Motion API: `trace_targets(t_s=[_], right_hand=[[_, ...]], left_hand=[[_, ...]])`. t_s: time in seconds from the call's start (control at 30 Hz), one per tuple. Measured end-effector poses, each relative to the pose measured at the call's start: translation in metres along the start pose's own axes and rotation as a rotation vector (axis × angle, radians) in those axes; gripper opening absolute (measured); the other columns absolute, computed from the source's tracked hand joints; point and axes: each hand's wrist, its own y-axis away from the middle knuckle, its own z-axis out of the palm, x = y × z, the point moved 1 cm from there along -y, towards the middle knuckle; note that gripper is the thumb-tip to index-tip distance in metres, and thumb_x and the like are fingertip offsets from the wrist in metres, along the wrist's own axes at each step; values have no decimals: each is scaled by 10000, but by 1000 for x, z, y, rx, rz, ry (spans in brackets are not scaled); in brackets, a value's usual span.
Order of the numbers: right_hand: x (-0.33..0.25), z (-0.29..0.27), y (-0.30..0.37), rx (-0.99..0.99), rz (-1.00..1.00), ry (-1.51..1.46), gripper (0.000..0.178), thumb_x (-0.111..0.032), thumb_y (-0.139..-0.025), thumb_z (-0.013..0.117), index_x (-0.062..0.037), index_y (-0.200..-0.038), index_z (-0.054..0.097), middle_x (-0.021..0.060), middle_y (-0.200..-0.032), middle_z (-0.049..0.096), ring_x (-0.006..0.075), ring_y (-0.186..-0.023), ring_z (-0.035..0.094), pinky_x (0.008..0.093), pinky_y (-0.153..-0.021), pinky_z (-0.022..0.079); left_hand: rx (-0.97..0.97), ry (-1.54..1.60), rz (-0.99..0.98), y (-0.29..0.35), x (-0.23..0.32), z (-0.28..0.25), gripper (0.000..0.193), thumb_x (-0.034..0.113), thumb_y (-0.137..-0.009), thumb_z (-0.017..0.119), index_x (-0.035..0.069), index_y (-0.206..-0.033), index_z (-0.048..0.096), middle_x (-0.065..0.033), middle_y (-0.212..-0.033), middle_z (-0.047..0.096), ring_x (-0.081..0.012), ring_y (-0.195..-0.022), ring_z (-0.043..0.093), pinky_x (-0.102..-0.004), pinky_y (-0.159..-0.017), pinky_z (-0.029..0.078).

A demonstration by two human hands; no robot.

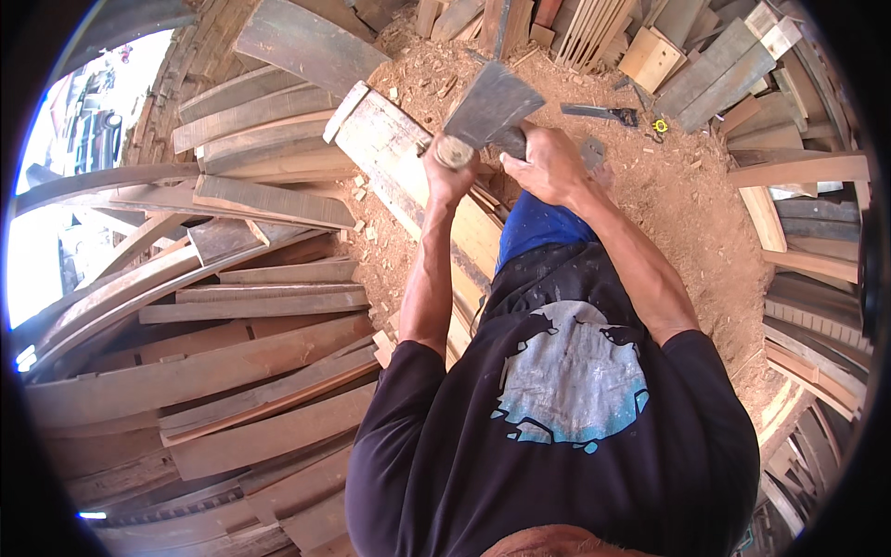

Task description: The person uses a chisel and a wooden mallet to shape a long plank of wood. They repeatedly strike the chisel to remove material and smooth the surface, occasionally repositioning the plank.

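Nearest the lens: the person's own torso in a dark T-shirt with a pale blue-white print, blue trousers beyond it, both forearms running up the frame toward the work.

Left hand: fingers wrapped tight round the butt end of a wooden handle, whose round cut end faces the camera. The tool is a hatchet; its broad grey steel head sits just above and to the right of that fist, blade flat tilted, edge toward upper right. The handle's long axis points nearly straight at the lens, so its length is foreshortened and mostly hidden.

Right hand: closed, knuckles up, just beside the hatchet head on its right. It seems to grip a dark piece under the palm; what that piece is, cannot tell.

Workpiece: a long pale plank, whitish end cap at upper left, long axis running from upper left down to lower right, passing beneath the left wrist and on behind the forearm. It lies directly under and left of the hatchet; the left hand is the nearer one.

Surroundings: curved weathered boards stacked in a fan on the left; sawdust-covered ground; a handsaw lying on the sawdust at upper right, well apart from both hands; squared timber offcuts beyond it.

Containers: none in view.
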Motion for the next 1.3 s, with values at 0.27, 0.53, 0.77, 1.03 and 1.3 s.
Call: trace_targets(t_s=[0.27,0.53,0.77,1.03,1.3], right_hand=[[-1,10,39,219,-208,-666,248,-146,-865,700,23,-1039,651,112,-932,702,175,-838,636,342,-778,504],[0,6,49,332,-201,-600,145,-167,-842,747,-47,-863,668,24,-783,661,141,-722,599,318,-696,485],[3,3,51,282,-238,-552,141,-84,-893,697,4,-992,647,50,-902,678,127,-801,603,293,-757,495],[2,0,47,318,-158,-645,139,-145,-863,745,-41,-822,663,2,-753,640,115,-684,577,299,-662,477],[-47,-22,-11,450,-452,-329,101,-117,-843,714,-21,-872,696,101,-756,690,235,-665,657,359,-621,514]], left_hand=[[13,-251,-12,-1,46,-11,272,36,-812,730,55,-1037,578,-49,-846,660,-135,-770,652,-248,-695,537],[-12,-110,-40,-31,45,-21,235,12,-820,714,49,-1024,605,-26,-855,689,-112,-757,661,-259,-705,540],[7,-72,-64,-32,39,-21,227,19,-812,725,47,-1004,608,-15,-833,685,-100,-748,651,-264,-690,533],[-31,-221,-47,-30,39,-14,185,53,-788,750,47,-909,610,-26,-786,667,-107,-725,636,-270,-656,513],[-41,-110,-25,-32,4,-19,215,33,-782,739,34,-951,605,-42,-826,674,-117,-764,642,-287,-683,521]])
